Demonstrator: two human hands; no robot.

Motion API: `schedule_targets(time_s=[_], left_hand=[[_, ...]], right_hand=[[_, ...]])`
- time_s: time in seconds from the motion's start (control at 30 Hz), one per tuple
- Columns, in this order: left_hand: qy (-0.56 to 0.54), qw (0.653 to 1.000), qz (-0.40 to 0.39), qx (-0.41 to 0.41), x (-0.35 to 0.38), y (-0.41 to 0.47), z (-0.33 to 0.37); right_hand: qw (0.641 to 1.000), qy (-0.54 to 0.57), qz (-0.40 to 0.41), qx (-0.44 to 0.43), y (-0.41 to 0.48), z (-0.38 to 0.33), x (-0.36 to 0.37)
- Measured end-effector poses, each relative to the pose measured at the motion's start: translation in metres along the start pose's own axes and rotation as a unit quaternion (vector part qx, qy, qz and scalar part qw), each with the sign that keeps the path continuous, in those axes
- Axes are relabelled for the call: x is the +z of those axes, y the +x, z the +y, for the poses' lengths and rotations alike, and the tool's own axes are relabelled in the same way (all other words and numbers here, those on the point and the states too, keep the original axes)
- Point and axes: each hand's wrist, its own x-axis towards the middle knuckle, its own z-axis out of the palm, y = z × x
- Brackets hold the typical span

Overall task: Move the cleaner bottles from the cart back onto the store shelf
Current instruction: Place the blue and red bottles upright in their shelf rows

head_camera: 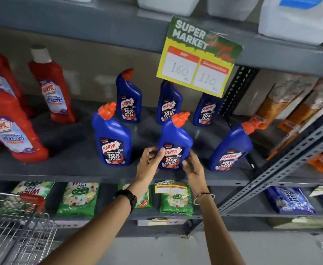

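A blue cleaner bottle with an orange cap stands upright at the front of the grey shelf. My left hand grips its lower left side and my right hand its lower right side. Two more blue bottles stand beside it in the front row, one on the left and one on the right. Three blue bottles line the back row. The wire cart is at the lower left; I see no bottles in its visible part.
Red cleaner bottles stand on the shelf's left part. A yellow price sign hangs from the shelf above. Green packets fill the lower shelf, orange packs the bay to the right. A slotted metal upright separates the bays.
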Motion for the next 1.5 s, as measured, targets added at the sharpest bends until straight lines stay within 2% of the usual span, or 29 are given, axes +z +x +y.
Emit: schedule_targets(time_s=[0.47,0.53,0.63,0.7,0.77,0.8,0.83,0.9,0.97,1.03,1.07,1.13,1.23,1.5], left_hand=[[-0.036,0.999,-0.002,-0.013,0.001,-0.002,-0.002],[-0.038,0.999,-0.002,-0.007,0.002,-0.005,0.000],[-0.033,0.999,0.012,0.036,-0.007,-0.022,-0.008],[-0.028,0.996,0.036,0.083,-0.028,-0.042,-0.021],[-0.028,0.986,0.083,0.139,-0.059,-0.060,-0.031],[-0.025,0.979,0.119,0.162,-0.073,-0.065,-0.031],[-0.031,0.970,0.152,0.187,-0.087,-0.064,-0.031],[-0.022,0.951,0.216,0.221,-0.111,-0.053,-0.021],[-0.002,0.955,0.214,0.207,-0.127,-0.035,-0.010],[0.022,0.975,0.156,0.159,-0.137,-0.018,0.001],[0.022,0.982,0.119,0.144,-0.141,-0.010,0.004],[0.049,0.989,0.068,0.120,-0.146,0.000,0.009],[0.046,0.995,0.056,0.072,-0.148,0.006,0.012],[0.035,0.999,0.017,0.036,-0.141,0.001,0.013]], right_hand=[[1.000,0.019,0.001,0.002,-0.001,0.009,0.001],[0.998,0.024,0.056,-0.005,-0.007,0.008,0.009],[0.968,0.028,0.248,-0.006,-0.039,0.011,0.036],[0.950,-0.040,0.309,-0.033,-0.069,0.009,0.063],[0.939,-0.188,0.278,-0.079,-0.090,0.006,0.086],[0.921,-0.265,0.268,-0.102,-0.094,0.007,0.094],[0.904,-0.312,0.267,-0.117,-0.094,0.006,0.101],[0.904,-0.333,0.220,-0.155,-0.085,-0.003,0.113],[0.936,-0.300,0.100,-0.158,-0.070,-0.011,0.129],[0.977,-0.192,0.009,-0.093,-0.049,-0.017,0.143],[0.988,-0.137,-0.009,-0.067,-0.038,-0.018,0.149],[0.996,-0.075,-0.029,-0.028,-0.020,-0.019,0.156],[0.996,-0.063,-0.057,0.021,-0.007,-0.018,0.157],[0.997,-0.049,-0.038,0.035,-0.012,-0.008,0.137]])
